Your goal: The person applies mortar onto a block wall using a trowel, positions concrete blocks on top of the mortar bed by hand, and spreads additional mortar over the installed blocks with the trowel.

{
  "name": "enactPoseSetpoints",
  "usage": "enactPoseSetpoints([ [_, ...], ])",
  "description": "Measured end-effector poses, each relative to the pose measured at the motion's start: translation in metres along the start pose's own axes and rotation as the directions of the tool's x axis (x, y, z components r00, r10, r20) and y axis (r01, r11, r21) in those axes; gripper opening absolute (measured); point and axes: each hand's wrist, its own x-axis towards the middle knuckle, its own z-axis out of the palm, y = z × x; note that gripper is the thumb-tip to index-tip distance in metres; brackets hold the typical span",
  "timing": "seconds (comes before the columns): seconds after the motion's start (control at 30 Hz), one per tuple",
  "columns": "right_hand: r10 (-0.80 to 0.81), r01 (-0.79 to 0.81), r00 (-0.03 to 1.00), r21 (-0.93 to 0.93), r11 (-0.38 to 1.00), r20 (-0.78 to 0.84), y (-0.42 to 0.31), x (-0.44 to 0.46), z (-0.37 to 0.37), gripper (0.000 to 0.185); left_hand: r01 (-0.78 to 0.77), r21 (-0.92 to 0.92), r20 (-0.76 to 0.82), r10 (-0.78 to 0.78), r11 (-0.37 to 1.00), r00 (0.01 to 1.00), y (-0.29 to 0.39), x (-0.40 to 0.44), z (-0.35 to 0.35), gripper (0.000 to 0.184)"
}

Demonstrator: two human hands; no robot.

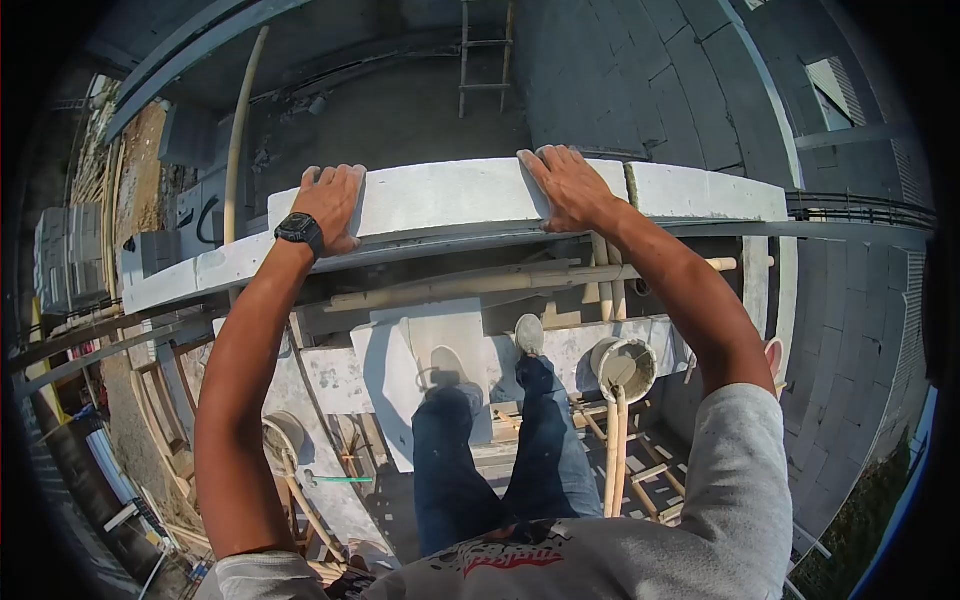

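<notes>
Your white wall (195,272) steps down at the left, and that lower stretch seems left to build up. The white block (445,197) lies in its upper row, in line with the neighbouring block (710,192) at right, so it looks placed, if perhaps not settled. Your left hand (332,205) and right hand (574,192), well apart, each clamp it across the top. A narrow dark joint (630,186) separates the two blocks.
</notes>
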Motion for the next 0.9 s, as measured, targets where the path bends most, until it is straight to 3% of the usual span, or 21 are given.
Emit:
enactPoseSetpoints([
  [0.3, -0.021, 0.021, 0.999, -0.018, 1.000, 0.034, 0.008, -0.003, -0.002, 0.111, -0.005, 0.042, -0.019, 0.006, 0.999, 1.000, 0.007, 0.004, -0.001, 0.100],
  [0.4, -0.064, 0.065, 0.994, -0.001, 0.998, -0.086, 0.013, -0.007, 0.008, 0.107, 0.017, 0.048, 0.034, -0.019, 0.999, 0.999, 0.014, 0.002, -0.005, 0.098],
  [0.63, -0.056, 0.057, 0.996, 0.025, 0.998, -0.063, 0.011, -0.006, 0.003, 0.108, 0.008, 0.067, 0.017, -0.009, 0.998, 1.000, 0.013, -0.001, 0.000, 0.097],
  [0.9, -0.047, 0.049, 0.996, 0.029, 0.998, -0.078, 0.010, -0.006, 0.003, 0.106, 0.027, 0.023, 0.050, -0.028, 0.999, 0.998, 0.012, 0.000, 0.006, 0.107],
])
